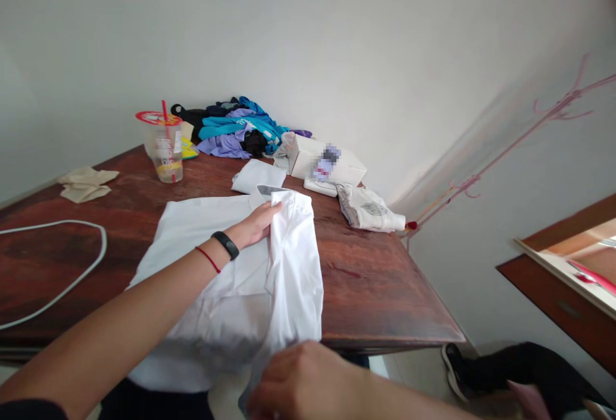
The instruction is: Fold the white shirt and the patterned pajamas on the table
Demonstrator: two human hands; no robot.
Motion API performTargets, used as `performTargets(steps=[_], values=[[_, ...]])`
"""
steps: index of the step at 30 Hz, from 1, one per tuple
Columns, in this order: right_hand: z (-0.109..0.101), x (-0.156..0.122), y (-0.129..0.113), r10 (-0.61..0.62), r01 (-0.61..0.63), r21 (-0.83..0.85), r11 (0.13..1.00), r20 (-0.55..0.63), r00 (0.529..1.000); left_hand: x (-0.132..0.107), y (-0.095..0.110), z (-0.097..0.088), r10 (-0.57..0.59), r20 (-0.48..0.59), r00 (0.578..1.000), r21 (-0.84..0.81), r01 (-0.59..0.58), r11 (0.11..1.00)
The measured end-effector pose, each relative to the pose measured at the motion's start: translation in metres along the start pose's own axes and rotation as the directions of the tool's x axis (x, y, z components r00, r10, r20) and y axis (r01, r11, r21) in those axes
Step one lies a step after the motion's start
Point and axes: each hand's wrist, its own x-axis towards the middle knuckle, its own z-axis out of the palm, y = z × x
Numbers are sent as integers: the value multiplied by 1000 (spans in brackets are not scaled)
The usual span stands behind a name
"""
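Observation:
A white shirt lies spread on the dark wooden table, its lower part hanging over the near edge. My left hand reaches across it and pinches the raised fold of cloth near the collar. My right hand, low in the view at the table's front edge, is closed on the bottom end of the same folded-over strip of shirt. The strip stands up between both hands.
A plastic cup with a red straw stands at the back left, a beige cloth beside it. A pile of coloured clothes, a white box and folded white garments lie at the back. A white cable loops at left.

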Motion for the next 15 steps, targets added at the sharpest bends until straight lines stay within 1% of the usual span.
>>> performTargets(steps=[1, 2, 3, 4, 5, 6, 8, 10, 12, 13, 14, 15], values=[[-14, 6, 15, 5, -9, -36, 999, -112, 994, 2, -1, -1, 48, -38, 998, 39, -47, 998], [-28, 11, 31, 2, -21, -75, 997, -246, 969, 4, -3, -3, 103, -75, 992, 82, -97, 992], [-40, 17, 49, -10, -29, -103, 994, -365, 931, 6, -4, -5, 157, -109, 982, 124, -143, 982], [-50, 22, 67, -24, -36, -127, 991, -443, 896, 9, -4, -8, 205, -141, 969, 165, -181, 970], [-57, 27, 84, -27, -51, -145, 988, -489, 872, 11, -4, -11, 243, -169, 955, 201, -208, 957], [-60, 32, 101, -23, -66, -161, 985, -496, 868, 13, -3, -14, 271, -194, 943, 228, -226, 947], [-60, 39, 129, 7, -94, -175, 980, -444, 896, 15, 1, -17, 346, -249, 905, 297, -269, 916], [-54, 43, 146, 44, -109, -160, 981, -361, 932, 11, 7, -15, 481, -275, 833, 423, -344, 838], [-48, 45, 153, 63, -107, -121, 987, -318, 946, 1, 12, -8, 619, -231, 751, 555, -420, 718], [-46, 45, 154, 61, -98, -98, 990, -322, 945, -4, 14, -2, 660, -180, 730, 600, -450, 662], [-45, 44, 154, 52, -82, -73, 994, -340, 939, -10, 15, 3, 675, -119, 728, 620, -477, 623], [-46, 43, 154, 36, -55, -42, 998, -371, 928, -16, 15, 9, 674, -44, 738, 634, -501, 590]])
